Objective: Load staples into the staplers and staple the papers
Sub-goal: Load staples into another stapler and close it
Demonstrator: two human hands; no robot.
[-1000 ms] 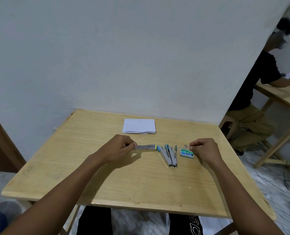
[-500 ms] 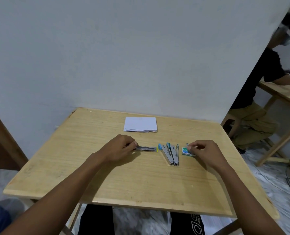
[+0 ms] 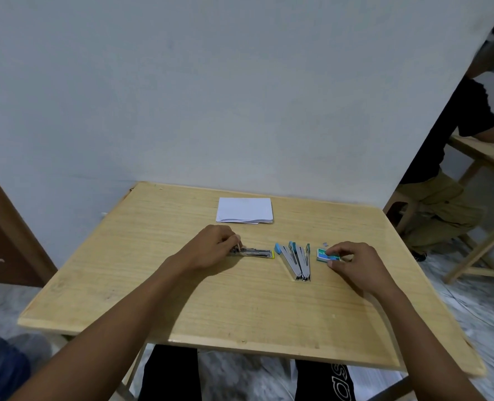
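Yellow-tipped stapler (image 3: 254,253) lies flat approx mid-table, long axis left–right, yellow tip at its right end. Left hand (image 3: 215,246) is on its left end, fingers curled & pinching the metal there; the rest of the stapler sticks out bare to the right.

Just right of the yellow tip: blue staplers (image 3: 295,260), a tight bunch splayed open. Their metal arms meet at the near end & fan out toward the far side, w/ blue ends there. They overlap, so can't tell the count.

Right of those is the staple box (image 3: 323,254), small, green/blue, flat on the table. Right hand (image 3: 352,259) pinches it, thumb at the near edge & fingertips at the far edge; the box's left end shows. A tiny grey bit (image 3: 325,243) lies just beyond the box, too small to ID.

Farther back, approx ctr, near the wall: papers (image 3: 244,210), a white stack w/ sheets slightly askew at the near edge, well apart from both hands.

All this is on a light wooden table (image 3: 182,299) set against a pale wall (image 3: 211,96). Far right, past the wall's edge, another person (image 3: 442,140) in dark top & khaki trousers sits at a second wooden table (image 3: 491,153). Brown door (image 3: 2,227) at far left.
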